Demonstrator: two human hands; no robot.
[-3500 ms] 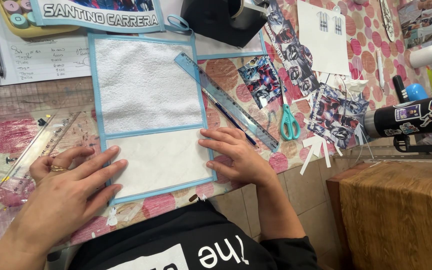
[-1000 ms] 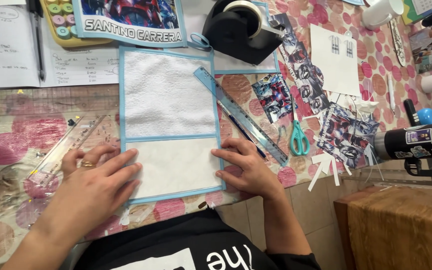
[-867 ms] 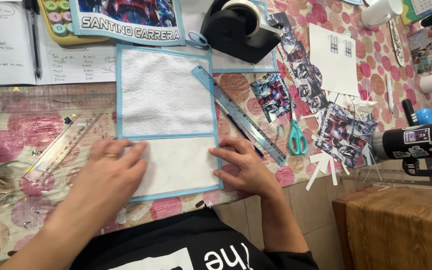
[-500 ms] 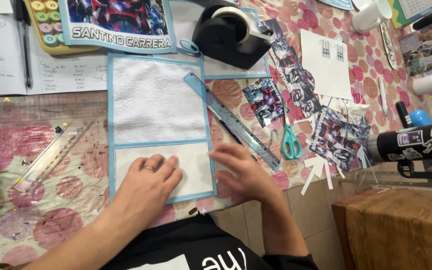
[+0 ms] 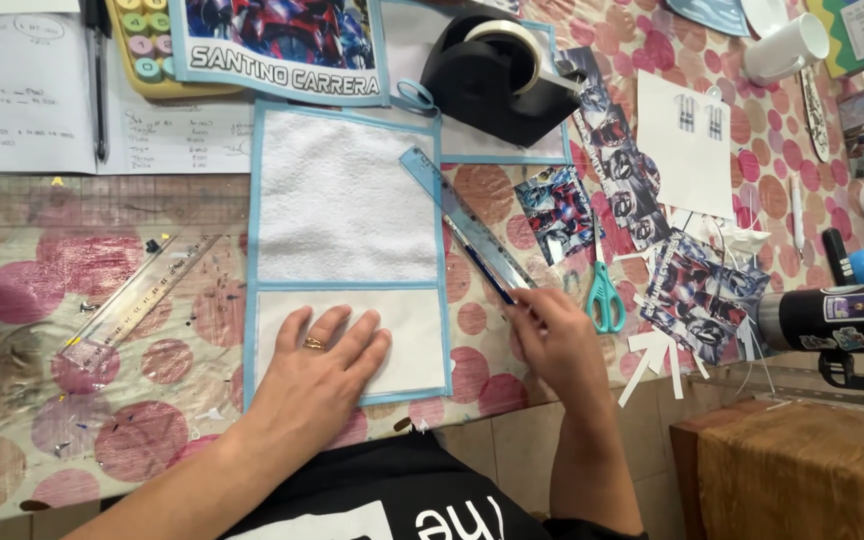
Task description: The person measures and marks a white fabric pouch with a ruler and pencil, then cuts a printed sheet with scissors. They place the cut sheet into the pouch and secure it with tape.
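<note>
Blue-bordered white rectangular paper sheet (image 5: 347, 220) on the table
Left hand (image 5: 320, 370) lies open, flat on it; right hand (image 5: 552, 335) pinches the translucent blue plastic ruler (image 5: 464, 228)

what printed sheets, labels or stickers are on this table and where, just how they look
Printed banner card: top centre, rectangular, red-blue picture, pale blue border, white lettering.
White towel panel: centre, blue-edged; left hand presses its lower paper part.
Picture cutouts: right of the teal scissors, dark blue-red prints.
Black cylinder: right edge, covered in small stickers.
Handwritten sheets: top left, white.
</note>
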